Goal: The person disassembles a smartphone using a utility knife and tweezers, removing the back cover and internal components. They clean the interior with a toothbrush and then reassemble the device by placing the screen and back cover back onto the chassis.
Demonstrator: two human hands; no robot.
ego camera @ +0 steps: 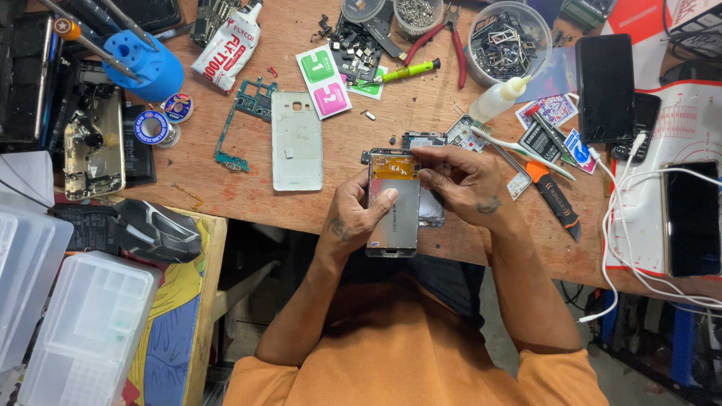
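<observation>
I gripped the opened silver phone frame with its orange flex panel (394, 201) in my left hand (353, 218), thumb across its back, steadying it over the wooden bench (331, 150) edge. My right hand (462, 184) pinched its top corner, keeping it raised toward me.
</observation>
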